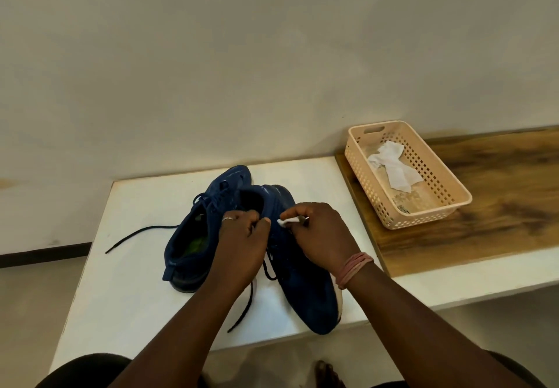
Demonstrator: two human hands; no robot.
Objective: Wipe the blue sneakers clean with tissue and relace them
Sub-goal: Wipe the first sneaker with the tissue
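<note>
Blue sneakers sit side by side on the white bench: the left sneaker and the right sneaker. Over the right one, the left hand pinches a dark lace, fingers closed, while the right hand grips a small wad of tissue. Used tissue lies in the peach basket

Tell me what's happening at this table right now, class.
A person sits at a white table working on a pair of blue sneakers. The left hand and right hand meet over the nearer sneaker, at its lace area. The right hand pinches a small bit of white tissue. The other sneaker lies beside it, with a loose lace trailing across the table. A used tissue sits in the basket on the wooden surface to the right.
</note>
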